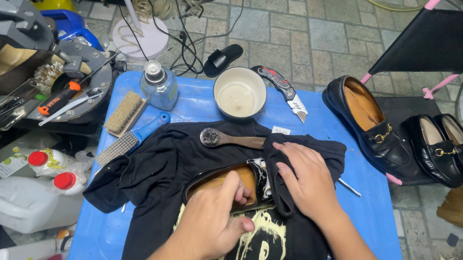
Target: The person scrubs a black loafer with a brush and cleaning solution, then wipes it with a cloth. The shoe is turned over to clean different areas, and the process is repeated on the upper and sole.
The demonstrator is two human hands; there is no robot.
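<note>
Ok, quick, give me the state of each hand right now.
Left hand: fingers reach inside the black leather loafer with tan lining, gripping it.
Right hand: fingers press the black printed cloth against the shoe.

Black loafer (230, 180) with tan lining, lying swaddled in black printed cloth (157, 169) on blue table (359, 213)
</note>
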